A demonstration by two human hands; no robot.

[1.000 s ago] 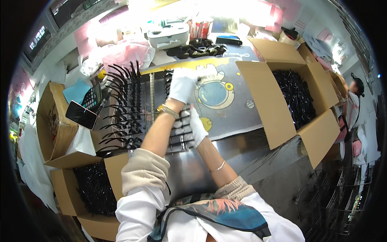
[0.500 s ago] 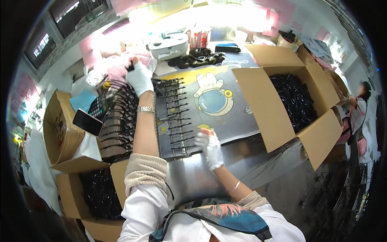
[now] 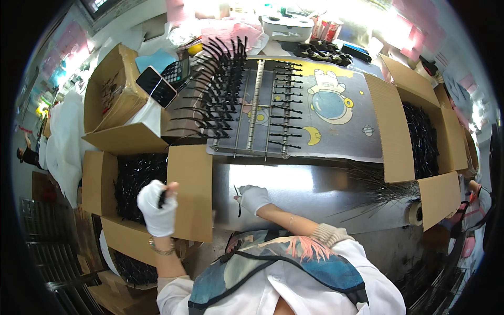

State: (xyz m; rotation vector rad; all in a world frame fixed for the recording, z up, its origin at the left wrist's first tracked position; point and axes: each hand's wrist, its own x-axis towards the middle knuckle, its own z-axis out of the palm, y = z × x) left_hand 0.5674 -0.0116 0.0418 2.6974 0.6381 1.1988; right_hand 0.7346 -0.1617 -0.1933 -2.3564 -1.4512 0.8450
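Observation:
My left hand (image 3: 157,210), in a white glove with bare fingertips, is closed above the left cardboard box (image 3: 190,194). A small dark piece (image 3: 162,198) shows between its fingers; its kind is unclear. Glossy black strips (image 3: 137,181) fill that box. Over the bare metal tabletop, my gloved right hand (image 3: 254,200) pinches a thin black strip (image 3: 238,202). Beyond the hands stands a metal rack (image 3: 255,105). Many curved black pieces (image 3: 218,97) stick out along its left side, and a row of short dark pieces (image 3: 286,107) lines its right bar.
Another open carton (image 3: 383,128) of black strips stands at the right, with thin dark wires (image 3: 386,181) before it. Under the rack lies a grey cartoon mat (image 3: 346,142). At the left, a phone (image 3: 156,86) and calculator (image 3: 176,72) rest near a worn carton (image 3: 118,86).
My left hand has come back from the rack's far end to the left box. My right hand now has a thin black strip at its fingertips. The view has shifted left.

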